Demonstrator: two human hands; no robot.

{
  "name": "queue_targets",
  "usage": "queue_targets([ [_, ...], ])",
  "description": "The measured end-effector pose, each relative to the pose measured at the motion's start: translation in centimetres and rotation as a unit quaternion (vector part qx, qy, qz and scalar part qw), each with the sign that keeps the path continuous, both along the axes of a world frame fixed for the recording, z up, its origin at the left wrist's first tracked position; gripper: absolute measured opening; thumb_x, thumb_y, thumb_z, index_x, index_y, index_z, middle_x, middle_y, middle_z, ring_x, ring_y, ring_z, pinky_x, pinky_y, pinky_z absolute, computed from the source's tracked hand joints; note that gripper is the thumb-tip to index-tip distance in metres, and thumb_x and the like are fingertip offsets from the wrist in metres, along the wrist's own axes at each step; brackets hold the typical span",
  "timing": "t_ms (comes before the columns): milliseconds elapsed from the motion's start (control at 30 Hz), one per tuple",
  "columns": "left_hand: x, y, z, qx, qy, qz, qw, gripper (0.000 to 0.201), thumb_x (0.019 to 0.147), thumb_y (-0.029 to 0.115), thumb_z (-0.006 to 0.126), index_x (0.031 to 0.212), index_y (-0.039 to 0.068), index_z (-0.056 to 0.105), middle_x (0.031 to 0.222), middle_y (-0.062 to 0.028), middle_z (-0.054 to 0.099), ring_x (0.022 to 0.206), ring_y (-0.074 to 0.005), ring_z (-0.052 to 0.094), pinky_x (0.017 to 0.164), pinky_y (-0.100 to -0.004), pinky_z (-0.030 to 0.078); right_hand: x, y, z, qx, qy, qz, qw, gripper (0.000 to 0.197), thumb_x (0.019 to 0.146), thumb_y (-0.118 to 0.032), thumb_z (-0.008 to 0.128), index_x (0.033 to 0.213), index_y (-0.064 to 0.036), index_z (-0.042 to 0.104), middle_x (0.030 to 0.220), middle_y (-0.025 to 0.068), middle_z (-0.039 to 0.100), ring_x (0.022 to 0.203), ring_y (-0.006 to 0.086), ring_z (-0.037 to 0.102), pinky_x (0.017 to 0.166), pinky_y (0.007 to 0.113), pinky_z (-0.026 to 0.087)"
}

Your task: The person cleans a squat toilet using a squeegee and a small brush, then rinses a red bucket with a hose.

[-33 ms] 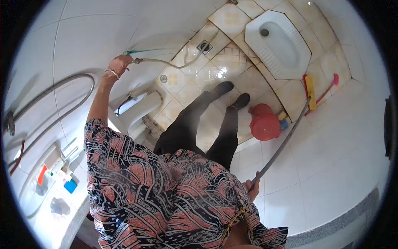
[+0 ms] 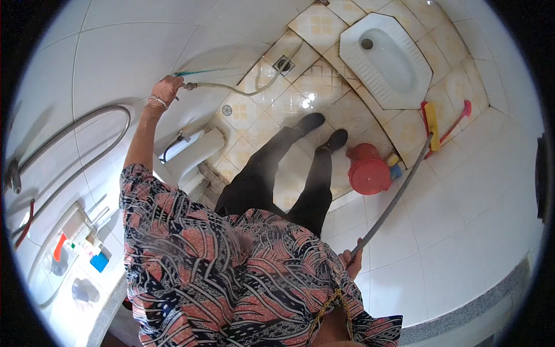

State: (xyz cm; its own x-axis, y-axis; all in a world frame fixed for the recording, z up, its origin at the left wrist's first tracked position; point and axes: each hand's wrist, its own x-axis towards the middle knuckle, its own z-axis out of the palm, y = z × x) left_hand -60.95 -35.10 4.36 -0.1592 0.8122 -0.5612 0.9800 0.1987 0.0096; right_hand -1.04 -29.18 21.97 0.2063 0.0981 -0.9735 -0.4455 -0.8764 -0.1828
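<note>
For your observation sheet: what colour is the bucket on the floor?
Red; the bucket shows best in the head view.

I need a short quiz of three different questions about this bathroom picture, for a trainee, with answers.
1. True or false: the left hand grips the end of a hose.
2. What does the right hand hold? A) a long grey handle B) a cup C) a towel
3. Fill in: the red bucket stands on the ____ near the squat toilet.

Key: 1 true; 2 A, the long grey handle; 3 floor.

Hose (image 2: 243,88) in left hand (image 2: 166,89), pole (image 2: 393,199) in right hand (image 2: 351,261)
</note>
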Motion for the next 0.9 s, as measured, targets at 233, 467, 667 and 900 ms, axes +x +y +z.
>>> queue_targets([
  [233, 2.8, 1.2, 1.2, 0.091, -0.124, -0.056, 0.987, 0.029, 0.060, -0.008, 0.044, 0.085, 0.004, 0.054, 0.086, -0.0083, 0.053, 0.087, -0.0239, 0.046, 0.079, -0.0334, 0.038, 1.1, -0.8, 0.0, 0.029, 0.015, 0.002, 0.999, 0.032, 0.084, -0.032, 0.035, 0.113, -0.0201, 0.036, 0.046, -0.0046, 0.021, 0.034, 0.0059, 0.019, 0.030, 0.020, 0.017],
  [467, 2.0, 1.3, 0.4, -0.093, -0.041, -0.035, 0.994, 0.026, 0.060, 0.003, 0.055, 0.086, 0.005, 0.055, 0.098, -0.0071, 0.049, 0.099, -0.0237, 0.040, 0.084, -0.0337, 0.033, -0.3, 1.2, 0.0, 0.003, -0.047, 0.033, 0.998, 0.033, 0.083, -0.033, 0.035, 0.113, -0.0193, 0.036, 0.047, -0.0045, 0.024, 0.034, 0.0054, 0.021, 0.031, 0.020, 0.018],
  [667, 7.9, 4.2, -1.8, 0.187, -0.082, -0.077, 0.976, 0.048, 0.060, 0.021, 0.062, 0.102, 0.005, 0.046, 0.106, -0.0102, 0.046, 0.101, -0.0280, 0.040, 0.085, -0.0408, 0.031, 0.2, 1.1, -0.2, 0.000, -0.054, 0.025, 0.998, 0.034, 0.082, -0.033, 0.038, 0.113, -0.0195, 0.035, 0.046, -0.0044, 0.024, 0.033, 0.0052, 0.022, 0.030, 0.020, 0.019],
  [900, 10.3, 3.8, -11.8, -0.351, 0.127, -0.010, 0.928, 0.027, 0.074, 0.015, 0.045, 0.100, 0.011, 0.051, 0.093, -0.0085, 0.055, 0.090, -0.0249, 0.051, 0.088, -0.0444, 0.025, 0.4, 1.6, 0.1, 0.025, -0.064, 0.046, 0.997, 0.035, 0.082, -0.032, 0.038, 0.112, -0.0163, 0.035, 0.046, -0.0041, 0.025, 0.032, 0.0049, 0.022, 0.029, 0.019, 0.019],
])
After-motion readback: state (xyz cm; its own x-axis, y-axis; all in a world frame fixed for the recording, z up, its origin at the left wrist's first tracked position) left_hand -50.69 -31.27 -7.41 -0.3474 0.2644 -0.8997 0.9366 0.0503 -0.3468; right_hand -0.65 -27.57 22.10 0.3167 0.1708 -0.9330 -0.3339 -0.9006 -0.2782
